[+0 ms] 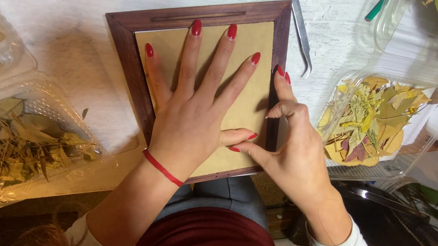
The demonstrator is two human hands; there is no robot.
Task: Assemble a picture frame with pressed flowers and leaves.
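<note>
We record one dark wooden frame [129, 67] lying face down on the white table [69, 25], its tan backing board [242, 104] uppermost. Our left hand [193, 115] lies flat on the board, fingers spread, gripping nothing. Our right hand [290, 150] pinches the frame's right edge, fingers curled narrow. One pair of metal tweezers [301, 32] lies just beside the frame. Two clear plastic containers: one at left [32, 143] holding green leaves, one at right [372, 123] holding yellow leaves.
</note>
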